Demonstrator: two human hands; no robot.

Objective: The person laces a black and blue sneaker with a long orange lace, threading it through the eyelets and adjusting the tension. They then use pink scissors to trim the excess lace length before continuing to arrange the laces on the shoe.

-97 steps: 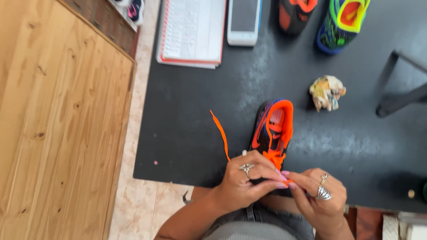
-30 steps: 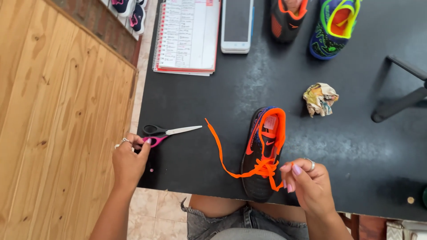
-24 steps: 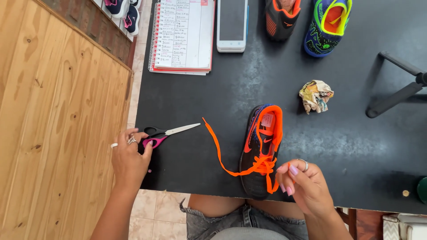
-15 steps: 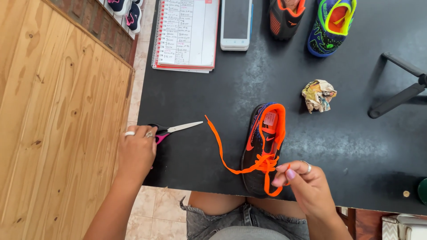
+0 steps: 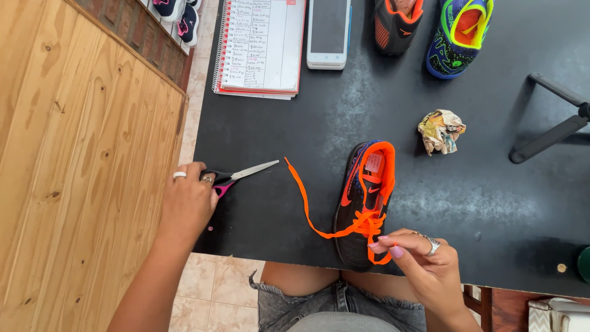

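Observation:
A small black and orange shoe (image 5: 362,197) lies on the black table (image 5: 295,129), toe toward me. Its orange lace (image 5: 307,206) runs out to the left across the tabletop. My right hand (image 5: 421,261) pinches the lace at the shoe's near end. My left hand (image 5: 187,200) reaches to the table's left edge and closes over the pink and black handles of a pair of scissors (image 5: 243,173), whose blades point right.
A crumpled paper ball (image 5: 440,130) lies right of the shoe. At the far edge are a spiral notebook (image 5: 261,46), a white phone-like device (image 5: 329,34), a dark orange shoe (image 5: 396,24) and a blue-green shoe (image 5: 458,37). A black stand leg (image 5: 550,132) crosses the right side. A wooden panel (image 5: 80,166) stands left.
Both hands were working the lace at the shoe. My left hand has since gone left to the scissors and closed over their handles. My right hand stays on the lace.

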